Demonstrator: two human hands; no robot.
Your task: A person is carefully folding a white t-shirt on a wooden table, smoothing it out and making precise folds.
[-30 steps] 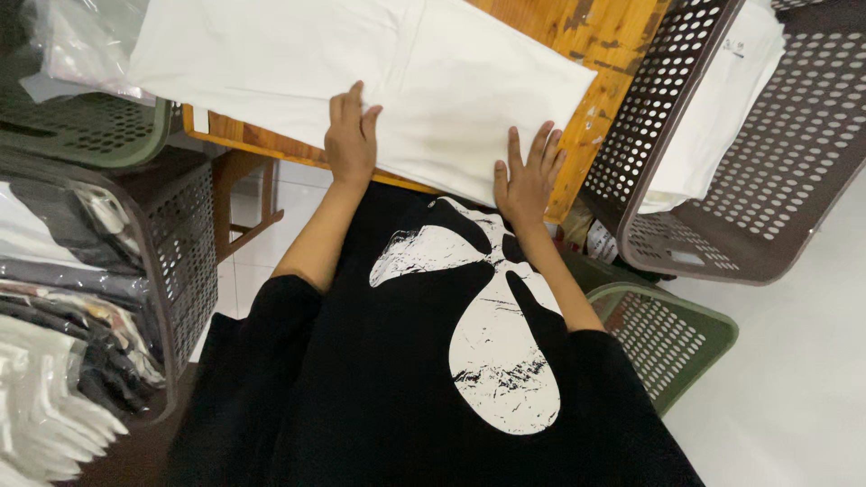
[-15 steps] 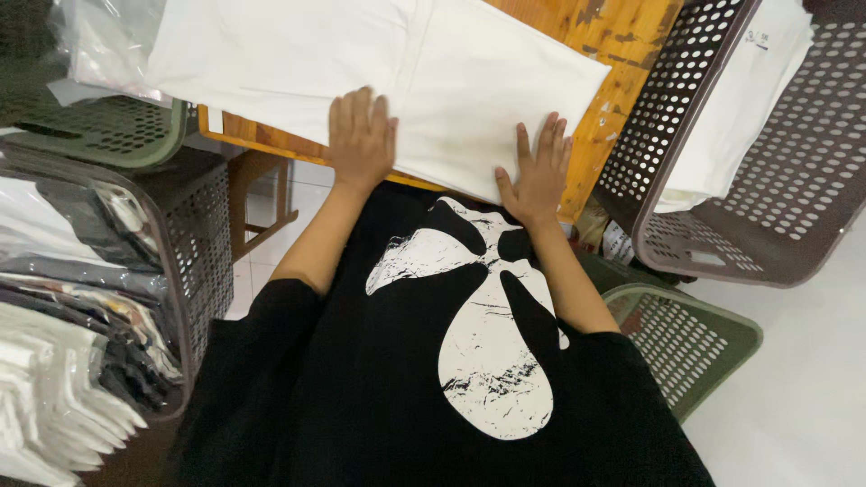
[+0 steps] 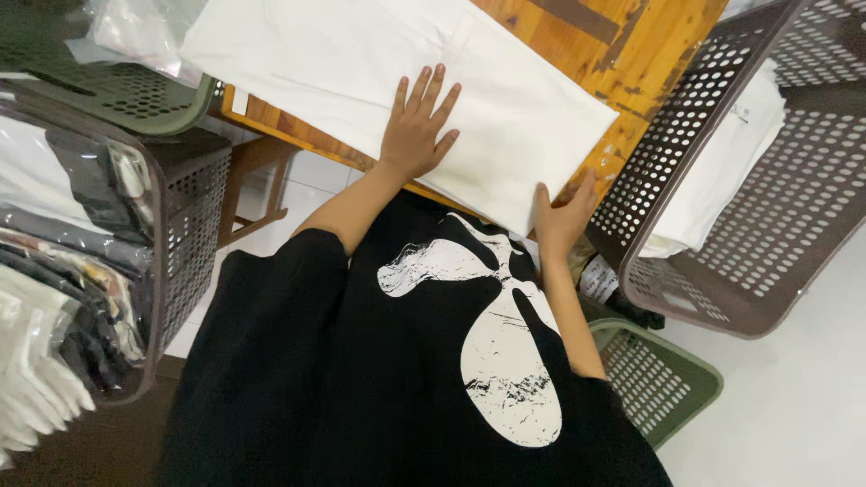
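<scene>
A folded white garment [image 3: 379, 63] lies on a wooden table [image 3: 631, 45]. My left hand [image 3: 417, 126] rests flat on the garment near its front edge, fingers spread, holding nothing. At the garment's near right corner, my right hand [image 3: 564, 216] has its thumb on top and its fingers curled at the edge, gripping the cloth. My black shirt with a white print [image 3: 487, 361] fills the lower part of the view.
A brown perforated basket [image 3: 794, 207] holding folded white cloth [image 3: 722, 162] stands to the right. A green basket [image 3: 658, 379] sits on the floor below it. On the left, a brown basket [image 3: 194, 216] holds bagged garments, with a green basket [image 3: 117, 90] above.
My left hand has slid farther onto the white garment. My right hand has drawn back from lying flat to the garment's near right corner and curled on the edge.
</scene>
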